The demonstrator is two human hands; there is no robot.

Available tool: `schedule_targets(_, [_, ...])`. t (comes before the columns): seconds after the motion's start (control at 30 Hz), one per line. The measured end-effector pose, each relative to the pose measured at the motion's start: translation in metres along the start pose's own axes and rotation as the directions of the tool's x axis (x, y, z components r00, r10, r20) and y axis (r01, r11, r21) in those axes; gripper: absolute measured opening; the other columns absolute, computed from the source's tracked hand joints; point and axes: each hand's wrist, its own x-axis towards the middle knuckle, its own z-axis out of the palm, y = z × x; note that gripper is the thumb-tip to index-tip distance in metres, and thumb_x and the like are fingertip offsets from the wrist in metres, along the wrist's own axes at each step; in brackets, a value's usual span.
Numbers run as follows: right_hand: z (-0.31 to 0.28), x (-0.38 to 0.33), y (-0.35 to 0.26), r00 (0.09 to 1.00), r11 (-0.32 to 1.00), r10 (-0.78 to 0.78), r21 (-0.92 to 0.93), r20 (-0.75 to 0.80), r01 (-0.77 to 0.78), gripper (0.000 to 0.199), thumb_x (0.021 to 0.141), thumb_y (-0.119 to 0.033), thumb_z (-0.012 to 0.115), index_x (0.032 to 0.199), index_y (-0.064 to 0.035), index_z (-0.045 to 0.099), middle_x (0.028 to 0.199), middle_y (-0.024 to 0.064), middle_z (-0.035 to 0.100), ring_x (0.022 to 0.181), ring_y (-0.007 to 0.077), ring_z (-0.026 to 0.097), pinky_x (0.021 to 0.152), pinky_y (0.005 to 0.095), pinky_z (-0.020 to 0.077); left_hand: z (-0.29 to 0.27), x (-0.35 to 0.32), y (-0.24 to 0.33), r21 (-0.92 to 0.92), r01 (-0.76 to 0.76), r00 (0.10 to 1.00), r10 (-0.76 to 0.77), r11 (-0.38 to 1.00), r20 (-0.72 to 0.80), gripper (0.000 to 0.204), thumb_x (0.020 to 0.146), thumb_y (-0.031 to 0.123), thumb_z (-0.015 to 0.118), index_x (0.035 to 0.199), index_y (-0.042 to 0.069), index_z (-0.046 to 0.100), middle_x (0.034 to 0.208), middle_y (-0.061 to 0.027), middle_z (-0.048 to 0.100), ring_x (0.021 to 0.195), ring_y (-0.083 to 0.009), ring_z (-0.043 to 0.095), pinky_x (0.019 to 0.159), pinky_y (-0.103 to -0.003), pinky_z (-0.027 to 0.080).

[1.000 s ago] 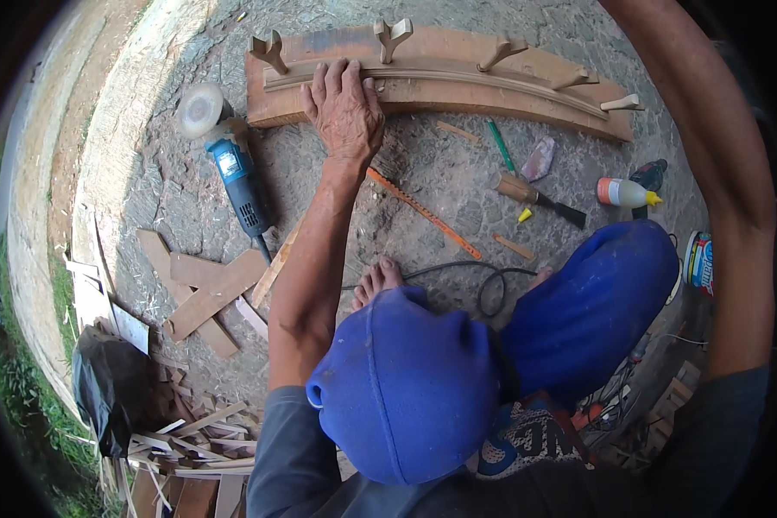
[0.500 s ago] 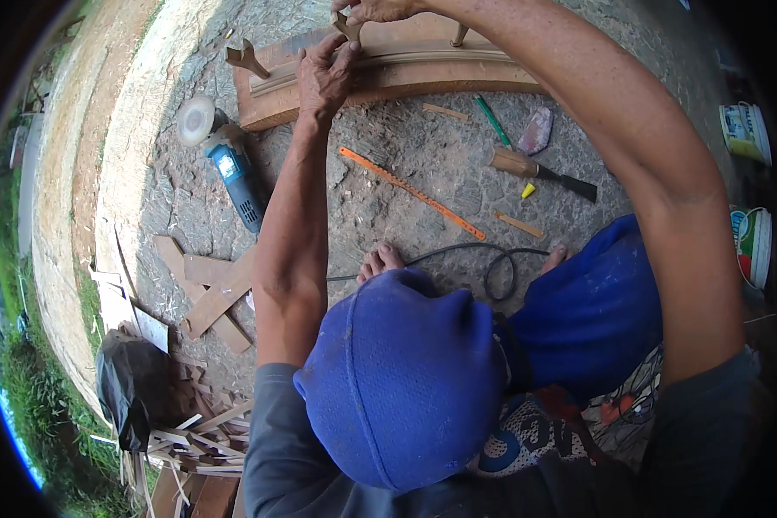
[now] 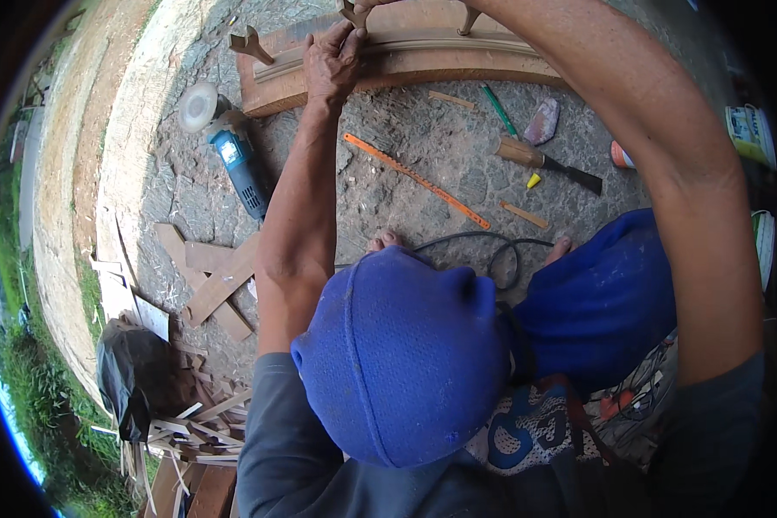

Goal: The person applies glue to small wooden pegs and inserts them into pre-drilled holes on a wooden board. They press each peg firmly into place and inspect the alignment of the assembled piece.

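A long, curved wooden board [image 3: 423, 67] lies on the ground at the far side, with thin bent wooden strips [image 3: 406, 41] running along it. Three forked wooden pegs stand along the strips: a left peg [image 3: 250, 45], a middle peg [image 3: 354, 13] and a right peg [image 3: 469, 21]. My left hand [image 3: 330, 62] is closed at the foot of the middle peg, its fingers bent against peg and strips. My right hand [image 3: 380, 3] reaches to the same peg's top; the upper edge of the picture cuts it off, hiding its fingers.
An angle grinder [image 3: 237, 168] lies left of my left forearm. Before my feet are an orange saw blade [image 3: 414, 181], a chisel [image 3: 548, 164], a green pencil-like stick [image 3: 498, 110], a stone [image 3: 542, 123] and a black cable [image 3: 457, 237]. Crossed wood pieces [image 3: 220, 281] and offcuts lie left.
The view has shifted slightly, so the ground objects appear a little displaced. My right hand shows less at the top edge. Both hands stay by the middle peg.
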Motion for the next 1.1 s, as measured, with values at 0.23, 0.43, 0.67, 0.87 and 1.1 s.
schedule_targets(0.23, [0.0,-0.006,0.0,1.0,0.997,-0.007,0.071,0.018,0.006,0.038,0.067,-0.034,0.086,0.091,-0.0049,0.08,0.089,0.0169,0.076,0.085,0.0316,0.072,0.076,0.0407,0.057,0.0,-0.001,-0.003,0.025,-0.012,1.0,0.012,1.0,-0.007,0.027,0.099,0.041,0.058,0.112,0.021,0.071,0.1,-0.0028,0.075,0.101,-0.0291,0.069,0.118,-0.053,0.024])
schedule_targets(0.43, [-0.009,-0.003,0.009,0.997,0.986,0.07,-0.153,0.02,-0.066,0.042,0.081,-0.037,0.073,0.107,-0.0053,0.077,0.103,0.0191,0.075,0.095,0.0332,0.071,0.084,0.0427,0.055,-0.001,-0.002,-0.002,-0.005,-0.007,1.0,0.007,1.0,-0.018,0.027,0.099,0.04,0.059,0.108,0.019,0.072,0.095,-0.0041,0.073,0.101,-0.0295,0.068,0.119,-0.053,0.022])
schedule_targets(0.67, [-0.055,-0.055,0.062,0.965,0.983,0.165,0.117,-0.202,-0.144,0.046,0.088,-0.036,0.066,0.119,-0.0028,0.072,0.113,0.0198,0.074,0.104,0.0309,0.069,0.092,0.0415,0.052,-0.005,0.0,0.01,-0.049,0.024,0.999,-0.022,0.999,0.047,0.027,0.099,0.039,0.059,0.1,0.015,0.071,0.086,-0.004,0.071,0.091,-0.0285,0.069,0.119,-0.054,0.021])
schedule_targets(0.87, [-0.032,-0.097,0.065,0.937,0.963,0.249,0.166,-0.247,-0.212,0.047,0.091,-0.038,0.064,0.12,-0.0019,0.071,0.115,0.0203,0.073,0.108,0.0314,0.069,0.096,0.04,0.0522,-0.006,0.002,0.002,-0.049,0.022,0.999,-0.02,0.999,0.045,0.029,0.099,0.041,0.058,0.112,0.019,0.073,0.091,-0.0025,0.075,0.094,-0.028,0.07,0.12,-0.054,0.019])
schedule_targets(1.1, [-0.036,-0.121,0.066,0.911,0.945,0.309,0.198,-0.273,-0.261,0.047,0.092,-0.037,0.062,0.121,-0.0005,0.071,0.116,0.0216,0.072,0.108,0.0327,0.07,0.096,0.0396,0.0529,-0.007,0.002,-0.004,-0.176,0.075,0.993,-0.057,0.982,0.1,0.03,0.097,0.029,0.061,0.12,0.013,0.07,0.099,-0.0052,0.076,0.104,-0.0241,0.069,0.118,-0.048,0.027])
